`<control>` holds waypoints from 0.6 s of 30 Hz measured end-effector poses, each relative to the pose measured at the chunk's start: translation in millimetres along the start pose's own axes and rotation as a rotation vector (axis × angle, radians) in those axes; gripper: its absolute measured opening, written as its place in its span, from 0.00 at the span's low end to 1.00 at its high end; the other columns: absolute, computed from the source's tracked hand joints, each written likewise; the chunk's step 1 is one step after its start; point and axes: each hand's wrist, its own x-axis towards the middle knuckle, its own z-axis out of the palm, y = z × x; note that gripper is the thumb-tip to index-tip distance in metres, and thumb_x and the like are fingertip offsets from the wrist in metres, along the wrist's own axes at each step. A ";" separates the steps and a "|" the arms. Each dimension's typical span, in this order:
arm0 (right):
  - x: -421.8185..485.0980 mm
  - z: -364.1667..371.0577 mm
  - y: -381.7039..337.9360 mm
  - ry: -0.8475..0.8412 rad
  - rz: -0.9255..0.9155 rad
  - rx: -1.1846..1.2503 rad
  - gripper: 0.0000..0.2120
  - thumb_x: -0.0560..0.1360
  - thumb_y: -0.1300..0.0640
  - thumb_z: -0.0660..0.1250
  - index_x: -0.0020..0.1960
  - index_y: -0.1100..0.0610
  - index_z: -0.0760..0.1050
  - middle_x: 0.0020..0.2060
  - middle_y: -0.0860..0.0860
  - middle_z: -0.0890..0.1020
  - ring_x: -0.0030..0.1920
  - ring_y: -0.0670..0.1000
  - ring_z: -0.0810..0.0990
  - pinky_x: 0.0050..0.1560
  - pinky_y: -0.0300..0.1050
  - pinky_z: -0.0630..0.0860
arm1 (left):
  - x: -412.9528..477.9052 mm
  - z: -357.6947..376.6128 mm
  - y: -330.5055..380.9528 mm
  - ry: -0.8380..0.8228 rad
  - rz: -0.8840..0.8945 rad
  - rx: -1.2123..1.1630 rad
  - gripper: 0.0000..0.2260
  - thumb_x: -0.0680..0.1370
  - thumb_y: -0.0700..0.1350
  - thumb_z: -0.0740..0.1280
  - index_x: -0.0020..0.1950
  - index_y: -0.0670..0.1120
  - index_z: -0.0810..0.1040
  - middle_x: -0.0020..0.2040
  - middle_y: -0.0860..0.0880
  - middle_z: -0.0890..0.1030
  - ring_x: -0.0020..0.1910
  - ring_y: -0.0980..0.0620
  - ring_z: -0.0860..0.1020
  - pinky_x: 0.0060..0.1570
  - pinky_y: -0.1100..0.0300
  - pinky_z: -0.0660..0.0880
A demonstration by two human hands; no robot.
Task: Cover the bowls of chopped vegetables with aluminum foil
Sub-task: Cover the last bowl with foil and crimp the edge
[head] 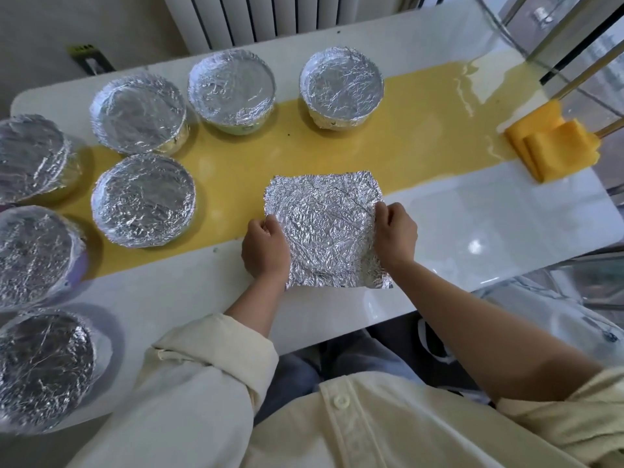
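A crinkled square sheet of aluminum foil lies over a round bowl in the middle of the table; the bowl itself is hidden and only its circular rim shows through the foil. My left hand grips the sheet's left edge. My right hand grips its right edge. Several bowls wrapped tightly in foil stand to the left and behind, among them one just left of the sheet, one at the back and one at the back centre.
The white table has a yellow runner across it. A folded yellow cloth lies at the right end. Beyond the right edge stands a glass and metal shelf. A radiator is behind the table.
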 end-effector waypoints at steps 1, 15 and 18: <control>0.9 0.1 2.0 -0.010 -0.007 0.020 0.17 0.83 0.51 0.55 0.42 0.62 0.68 0.33 0.52 0.72 0.38 0.56 0.69 0.36 0.48 0.54 | -0.3 0.5 -1.5 0.009 0.009 -0.005 0.14 0.84 0.49 0.56 0.44 0.42 0.72 0.40 0.45 0.76 0.41 0.43 0.71 0.38 0.54 0.60; 11.7 3.7 15.2 -0.355 0.250 0.455 0.24 0.82 0.47 0.58 0.54 0.70 0.75 0.56 0.75 0.73 0.55 0.75 0.73 0.54 0.70 0.73 | 3.1 10.8 -14.8 -0.220 -0.145 -0.457 0.16 0.85 0.45 0.56 0.37 0.53 0.68 0.35 0.55 0.66 0.29 0.62 0.68 0.26 0.72 0.63; 13.6 6.2 19.4 -0.356 0.268 0.472 0.16 0.82 0.46 0.59 0.48 0.57 0.78 0.52 0.69 0.80 0.53 0.65 0.81 0.56 0.62 0.75 | 1.5 8.2 -14.1 -0.228 -0.167 -0.458 0.16 0.85 0.44 0.55 0.38 0.51 0.67 0.33 0.53 0.65 0.20 0.65 0.68 0.23 0.73 0.63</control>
